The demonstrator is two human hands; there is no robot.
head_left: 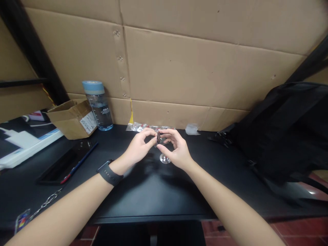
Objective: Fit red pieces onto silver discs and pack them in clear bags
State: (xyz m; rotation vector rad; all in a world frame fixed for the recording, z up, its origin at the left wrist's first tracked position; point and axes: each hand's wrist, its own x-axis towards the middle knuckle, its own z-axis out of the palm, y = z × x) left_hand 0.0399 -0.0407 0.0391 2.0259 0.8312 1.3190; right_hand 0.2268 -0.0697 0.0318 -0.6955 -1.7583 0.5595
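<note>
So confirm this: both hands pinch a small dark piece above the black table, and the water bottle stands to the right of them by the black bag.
Wrong side. In the head view the water bottle stands to the left, beside the cardboard box. The rest holds: left hand and right hand pinch the small dark piece.

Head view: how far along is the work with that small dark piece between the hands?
Done: one small round metal part lies on the black table below the hands. In hand: the left hand and right hand both pinch a small dark piece at their fingertips. Left: the clear bag of small parts behind the hands still holds pieces; how many cannot be told.
</note>
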